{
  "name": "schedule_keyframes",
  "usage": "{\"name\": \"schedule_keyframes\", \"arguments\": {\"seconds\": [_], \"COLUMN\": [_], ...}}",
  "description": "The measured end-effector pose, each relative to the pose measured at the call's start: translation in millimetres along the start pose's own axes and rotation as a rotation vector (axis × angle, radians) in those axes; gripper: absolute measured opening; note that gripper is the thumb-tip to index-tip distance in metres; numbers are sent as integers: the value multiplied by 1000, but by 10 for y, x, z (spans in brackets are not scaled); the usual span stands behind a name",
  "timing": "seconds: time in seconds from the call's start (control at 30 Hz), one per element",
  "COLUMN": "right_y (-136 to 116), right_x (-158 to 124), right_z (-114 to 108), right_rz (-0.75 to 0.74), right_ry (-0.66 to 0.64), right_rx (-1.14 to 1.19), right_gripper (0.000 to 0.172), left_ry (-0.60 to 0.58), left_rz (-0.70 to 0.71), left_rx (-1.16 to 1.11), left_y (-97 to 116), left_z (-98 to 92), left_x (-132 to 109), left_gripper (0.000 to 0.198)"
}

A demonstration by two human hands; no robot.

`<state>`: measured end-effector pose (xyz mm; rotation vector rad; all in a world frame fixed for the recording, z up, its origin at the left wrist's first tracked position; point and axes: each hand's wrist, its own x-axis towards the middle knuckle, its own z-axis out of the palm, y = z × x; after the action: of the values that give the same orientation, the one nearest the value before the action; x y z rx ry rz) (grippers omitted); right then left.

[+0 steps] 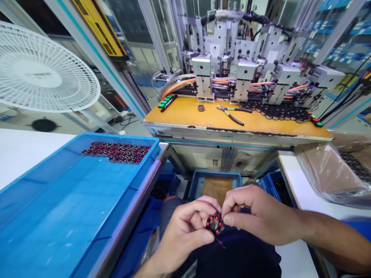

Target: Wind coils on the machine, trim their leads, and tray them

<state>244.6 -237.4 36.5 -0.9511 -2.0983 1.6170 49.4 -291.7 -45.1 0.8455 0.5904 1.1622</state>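
One small round black stator with red wound coils (215, 224) is held over the lap, to the right of the large blue plastic tray (58, 216) and lower than its rim. Two hands hold it, the left hand (187, 229) and the right hand (256, 216), and each grip is pinched closed on the ring's edge. One thin red wire (220, 243) hangs under it.

There is open room around the hands. In the tray's far corner lies one heap of many red-and-black stators (116, 151), with wide open blue floor in front of it. Beyond the tray's far right corner, one pair of black-handled pliers (233, 114) lies on the orange table (188, 116).
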Motion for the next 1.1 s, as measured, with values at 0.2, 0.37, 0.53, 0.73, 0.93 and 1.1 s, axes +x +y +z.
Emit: {"name": "schedule_keyframes", "arguments": {"seconds": [0.2,0.37,0.53,0.73,0.93,1.1], "right_y": [-5,2,-3,68,196,300], "right_x": [-31,-37,-58,-208,-122,3], "right_z": [31,64,72,-81,-55,17], "right_rz": [-9,-2,-6,-334,-807,-913], "right_ry": [13,14,17,-82,233,234], "right_rx": [32,19,-5,-342,-764,-621], "right_gripper": [15,14,14,10,13,16], "left_ry": [20,25,-18,-26,-81,16], "left_rz": [68,96,112,60,-56,-120], "left_rx": [7,106,169,72,-116,-166], "left_y": [-14,-10,-2,1,-35,1], "left_z": [29,31,24,14,82,181], "left_x": [9,-28,-52,-39,-36,-45], "left_gripper": [25,37,30,31,34,36]}}
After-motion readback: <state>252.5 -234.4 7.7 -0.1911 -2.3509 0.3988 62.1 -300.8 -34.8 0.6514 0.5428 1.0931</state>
